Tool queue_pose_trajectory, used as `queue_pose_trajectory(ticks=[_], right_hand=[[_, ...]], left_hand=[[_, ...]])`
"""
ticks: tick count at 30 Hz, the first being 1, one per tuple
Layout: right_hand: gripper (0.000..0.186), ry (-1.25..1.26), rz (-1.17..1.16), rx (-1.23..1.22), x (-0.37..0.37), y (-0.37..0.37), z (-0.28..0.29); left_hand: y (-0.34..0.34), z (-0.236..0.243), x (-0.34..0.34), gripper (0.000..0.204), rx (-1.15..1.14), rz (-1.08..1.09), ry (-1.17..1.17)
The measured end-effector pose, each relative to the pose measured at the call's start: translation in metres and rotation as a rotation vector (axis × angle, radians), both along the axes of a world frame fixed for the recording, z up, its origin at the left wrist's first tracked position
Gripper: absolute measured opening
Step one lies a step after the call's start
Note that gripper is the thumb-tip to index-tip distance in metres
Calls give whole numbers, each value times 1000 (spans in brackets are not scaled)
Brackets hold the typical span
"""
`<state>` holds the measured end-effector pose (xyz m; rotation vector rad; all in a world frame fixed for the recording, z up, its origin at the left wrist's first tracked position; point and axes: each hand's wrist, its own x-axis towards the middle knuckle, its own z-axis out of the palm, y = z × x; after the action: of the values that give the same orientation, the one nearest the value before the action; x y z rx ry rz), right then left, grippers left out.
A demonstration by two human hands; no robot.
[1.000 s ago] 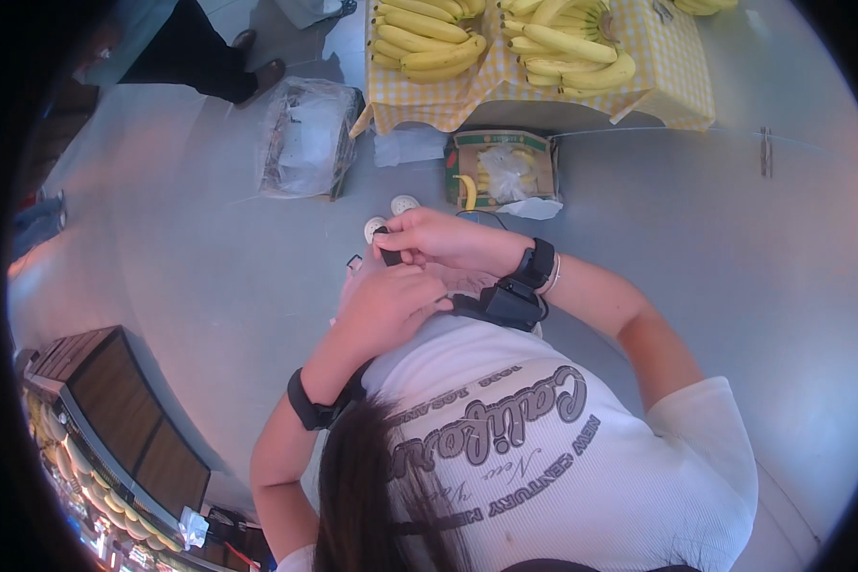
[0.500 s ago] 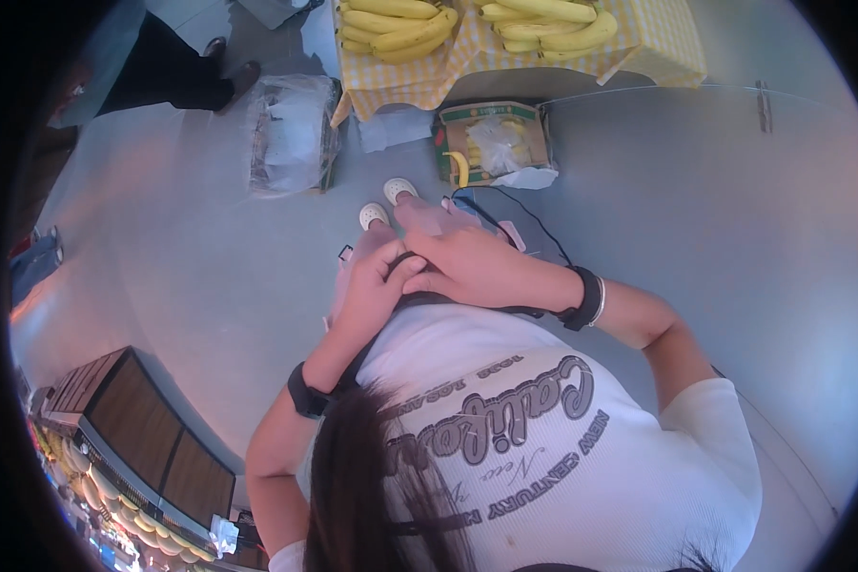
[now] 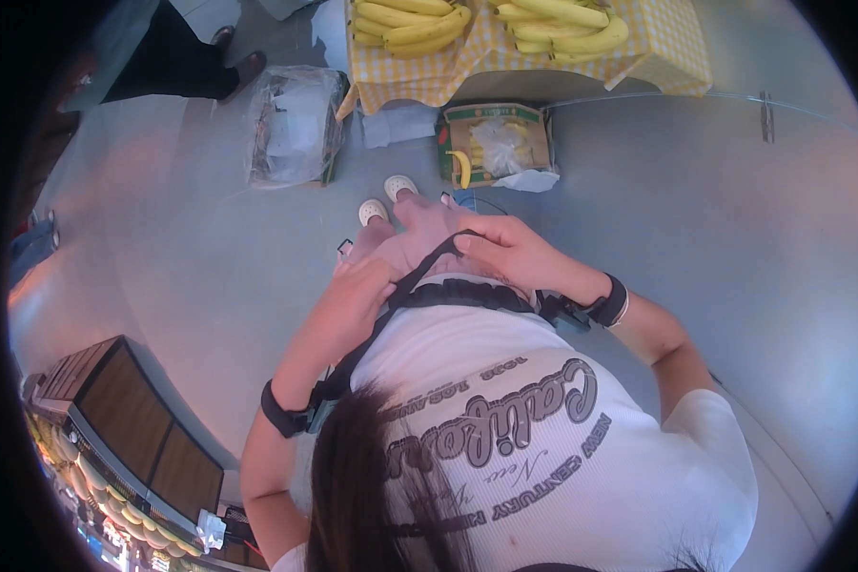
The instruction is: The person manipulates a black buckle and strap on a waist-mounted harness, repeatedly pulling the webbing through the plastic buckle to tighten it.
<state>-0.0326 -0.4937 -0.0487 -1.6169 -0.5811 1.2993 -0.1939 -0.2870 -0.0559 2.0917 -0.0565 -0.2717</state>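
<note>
A black strap [image 3: 427, 263] stretches slantwise in front of my waist, over pink trousers. My right hand [image 3: 513, 252] pinches its upper end between thumb and fingers. Lower on the strap, to the left, my left hand [image 3: 355, 297] is closed on it, with the fingertips partly hidden. Just behind the strap, a gathered black waistband [image 3: 462, 294] lies across the bottom of my white shirt [image 3: 505, 410]. Each wrist wears a black band, the left one [image 3: 291, 410] and the right one [image 3: 612, 303].
Ahead, bananas [image 3: 429, 29] lie on a table with a yellow checked cloth [image 3: 677, 48]. Below it stand an open carton [image 3: 546, 143] of bananas and a plastic-wrapped crate [image 3: 296, 124]. Another person's dark-clad leg [image 3: 172, 62] is at far left. A fruit display [image 3: 153, 429] stands at lower left.
My hands were together at the waist and have moved apart, the right one to the right, the left one down and left. The strap is now drawn out between them.
</note>
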Motion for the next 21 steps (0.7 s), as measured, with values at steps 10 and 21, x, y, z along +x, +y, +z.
queue_pose_trajectory(ticks=[10, 21], right_hand=[[24, 249, 143, -232, 17, -32, 34], [13, 276, 241, 345, -7, -4, 59]], left_hand=[[-4, 47, -42, 12, 376, -24, -119], [-24, 43, -47, 19, -72, 370, 198]])
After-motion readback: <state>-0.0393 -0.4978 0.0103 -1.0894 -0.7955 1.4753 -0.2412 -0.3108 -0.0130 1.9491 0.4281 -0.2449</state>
